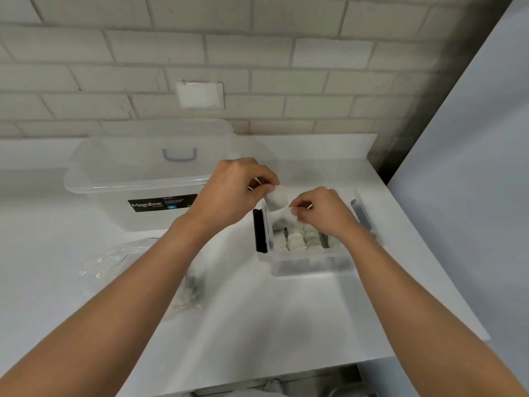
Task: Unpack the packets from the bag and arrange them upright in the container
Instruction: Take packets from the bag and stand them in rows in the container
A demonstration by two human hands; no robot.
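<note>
A small clear container (312, 263) with black latches stands on the white counter, right of centre. Several white packets (296, 239) stand upright inside it. Both hands hover over its far end and hold one clear packet (279, 200) between them. My left hand (237, 190) pinches the packet's upper left corner. My right hand (320, 212) pinches its right edge. A crumpled clear bag (114, 259) lies on the counter at the left. Another packet (187, 293) lies flat beside my left forearm.
A large clear Megabox storage box (148, 173) with a blue handle stands at the back left against the brick wall. A light panel (472, 167) rises along the counter's right side. The counter's front edge (257, 379) runs below my arms.
</note>
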